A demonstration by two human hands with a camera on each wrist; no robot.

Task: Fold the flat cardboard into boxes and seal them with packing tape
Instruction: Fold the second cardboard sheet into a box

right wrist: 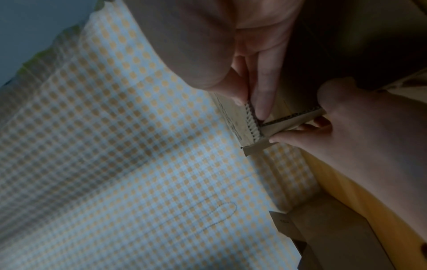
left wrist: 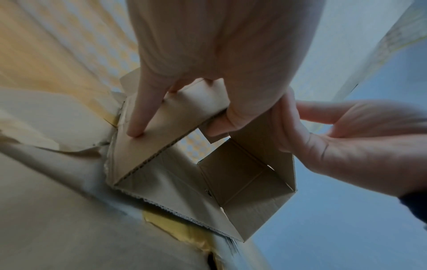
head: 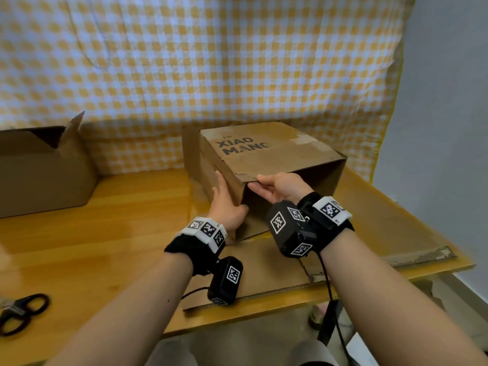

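Note:
A brown cardboard box (head: 264, 151) printed "XIAO MANG" lies on its side on the wooden table (head: 105, 233), its open end facing me. My left hand (head: 225, 199) holds the box's left wall near the front corner, fingers flat on the outside and thumb hooked round the cut edge, as the left wrist view shows on the box (left wrist: 175, 182). My right hand (head: 268, 184) pinches the front edge of the top panel close to that same corner. In the right wrist view its thumb and fingers (right wrist: 263, 95) clamp the corrugated edge (right wrist: 253, 126). The far end of the box looks partly open.
A flat cardboard sheet (head: 277, 276) lies under the box at the table's near edge. Another opened box (head: 39, 170) stands at the left. Black-handled scissors (head: 21, 313) lie at the near left. A yellow checked cloth (head: 211, 62) hangs behind.

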